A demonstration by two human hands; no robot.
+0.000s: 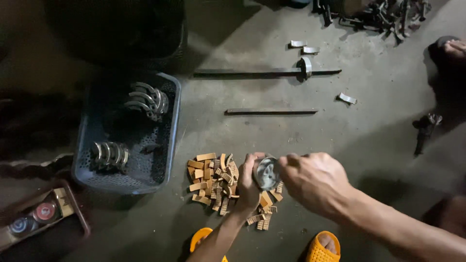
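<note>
Holding a round metal piece above the pile of tan blocks, left hand gripped it closed, right hand pinched its edge, grey basket left of pile.

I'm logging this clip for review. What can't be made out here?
- Head view: round metal part, edges covered by left hand and right hand.
- Tan pieces partly hidden under both hands.
- Basket interior dark; curved metal parts unclear.
- Top-right metal heap cut off.

workshop floor, scattered metal parts
</note>
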